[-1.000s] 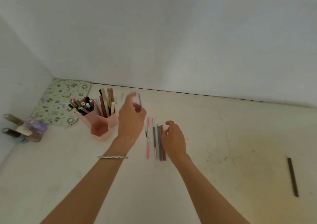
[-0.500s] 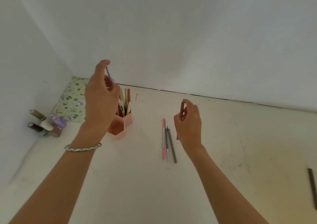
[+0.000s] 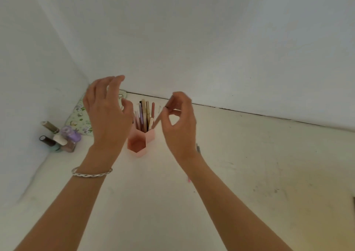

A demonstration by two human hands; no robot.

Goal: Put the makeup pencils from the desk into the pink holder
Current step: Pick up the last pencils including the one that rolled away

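**R hand lowering pencil into holder, L hand empty**

We see the right hand (image 3: 179, 124) pinching a brown pencil (image 3: 158, 118) betw. thumb and forefinger at its upper end. The pencil's long axis runs down and to the left, from the pinch toward the holder (image 3: 141, 143); the lower tip sits at or just inside the back right cell, among the pencils already standing there. We can't tell if the tip touches the cell floor.

The left hand (image 3: 107, 114) hovers above and left of the holder, fingers spread and curled, grasping nothing. It hides the holder's left side.

The holder is pink, w/ hexagonal cells. The front cell is empty, the back cell is packed w/ upright sticks.

Key relation: the holder lies left of and below the R hand, and the pencil is already tilted that way. We judge the next move needs only a short drop along the pencil's axis, then release. The R hand is the one engaged; the L is as near but idle.

Still on the desk (image 3: 249, 164): bits of pencils show just behind the R wrist, mostly hidden. A dark stick (image 3: 353, 200) shows at the far right edge, well apart.

Risk, we judge: crowded cell, so the tip may snag on neighbours.
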